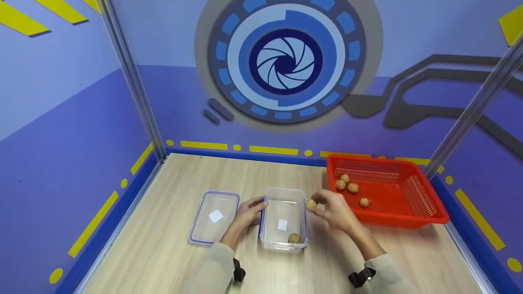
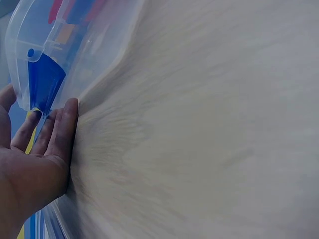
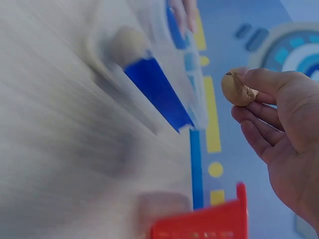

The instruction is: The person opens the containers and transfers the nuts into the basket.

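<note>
In the head view, my right hand point(image 1: 336, 210) pinches a walnut point(image 1: 311, 204) between thumb and fingertips, just beside the right rim of a clear plastic food container point(image 1: 283, 245). The same walnut point(image 3: 238, 88) shows clearly in the right wrist view. My left hand point(image 1: 246, 213) touches the container's left side, its thumb at the rim. Nearly straight fingers point(image 2: 64, 127) rest by the blue side latch point(image 2: 45, 82) in the left wrist view. One walnut point(image 1: 294, 238) lies inside the container's near right corner, near a white square label point(image 1: 282, 225).
To the right stands a red basket point(image 1: 412, 222) with several walnuts point(image 1: 352, 188) at its left side. A clear lid point(image 1: 214, 234) with a purple-blue edge lies left of the container. Panel walls point(image 1: 175, 98) with metal posts point(image 1: 130, 69) border the wooden table point(image 1: 163, 245).
</note>
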The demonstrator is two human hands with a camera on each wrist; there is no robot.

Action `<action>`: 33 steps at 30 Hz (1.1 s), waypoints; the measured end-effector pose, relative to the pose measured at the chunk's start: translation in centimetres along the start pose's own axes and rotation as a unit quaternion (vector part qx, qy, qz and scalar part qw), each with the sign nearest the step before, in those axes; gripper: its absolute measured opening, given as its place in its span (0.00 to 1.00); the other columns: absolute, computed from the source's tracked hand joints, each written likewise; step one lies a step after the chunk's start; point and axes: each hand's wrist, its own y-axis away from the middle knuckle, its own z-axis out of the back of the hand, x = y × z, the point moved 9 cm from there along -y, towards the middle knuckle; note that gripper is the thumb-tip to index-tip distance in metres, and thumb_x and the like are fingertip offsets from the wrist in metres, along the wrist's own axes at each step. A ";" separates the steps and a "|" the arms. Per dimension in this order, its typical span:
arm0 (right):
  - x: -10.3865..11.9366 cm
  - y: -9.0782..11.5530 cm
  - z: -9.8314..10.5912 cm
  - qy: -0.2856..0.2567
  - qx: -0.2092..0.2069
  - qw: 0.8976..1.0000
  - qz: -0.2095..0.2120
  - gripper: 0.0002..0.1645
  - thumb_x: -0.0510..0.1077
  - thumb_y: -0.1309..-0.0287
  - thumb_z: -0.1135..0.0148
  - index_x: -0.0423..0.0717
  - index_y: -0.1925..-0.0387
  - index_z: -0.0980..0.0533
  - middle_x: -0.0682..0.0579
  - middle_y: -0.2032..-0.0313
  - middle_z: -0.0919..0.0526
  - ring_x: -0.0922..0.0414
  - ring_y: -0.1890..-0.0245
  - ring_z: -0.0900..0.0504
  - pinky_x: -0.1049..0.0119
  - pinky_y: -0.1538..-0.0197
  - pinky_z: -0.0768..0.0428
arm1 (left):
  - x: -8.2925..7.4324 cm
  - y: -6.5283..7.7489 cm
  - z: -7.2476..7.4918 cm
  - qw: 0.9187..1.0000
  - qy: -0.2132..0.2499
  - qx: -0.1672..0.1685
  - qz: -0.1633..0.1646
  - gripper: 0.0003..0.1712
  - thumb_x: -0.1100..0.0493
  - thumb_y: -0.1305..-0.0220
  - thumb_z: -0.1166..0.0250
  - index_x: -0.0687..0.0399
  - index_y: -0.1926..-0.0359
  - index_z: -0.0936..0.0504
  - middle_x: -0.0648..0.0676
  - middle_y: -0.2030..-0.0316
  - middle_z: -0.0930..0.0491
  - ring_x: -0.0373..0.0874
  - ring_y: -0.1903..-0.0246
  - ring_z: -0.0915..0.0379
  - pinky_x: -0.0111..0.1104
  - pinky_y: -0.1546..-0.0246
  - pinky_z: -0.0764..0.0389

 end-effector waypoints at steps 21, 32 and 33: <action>-8.1 0.6 8.1 0.008 -0.121 0.990 -0.077 0.21 0.37 0.43 0.19 0.35 0.49 0.16 0.43 0.55 0.12 0.46 0.55 0.12 0.67 0.51 0.13 | 0.2 -0.3 -0.1 1.000 0.026 0.008 -0.001 0.28 0.56 0.26 0.31 0.64 0.32 0.21 0.63 0.37 0.19 0.52 0.41 0.21 0.42 0.37 0.21; -11.5 0.7 7.4 0.037 -0.133 0.980 -0.143 0.20 0.38 0.39 0.22 0.33 0.48 0.17 0.40 0.54 0.13 0.44 0.53 0.13 0.53 0.47 0.14 | 0.0 -0.2 0.2 1.000 0.015 -0.001 0.001 0.30 0.54 0.28 0.29 0.63 0.32 0.21 0.62 0.38 0.18 0.53 0.40 0.22 0.43 0.35 0.22; -11.5 0.5 7.2 0.038 -0.128 0.981 -0.143 0.21 0.38 0.38 0.22 0.33 0.48 0.17 0.39 0.54 0.13 0.44 0.53 0.14 0.48 0.47 0.15 | -0.1 -0.2 0.3 1.000 0.017 -0.002 0.001 0.29 0.54 0.28 0.30 0.63 0.31 0.21 0.62 0.37 0.18 0.53 0.40 0.22 0.43 0.35 0.22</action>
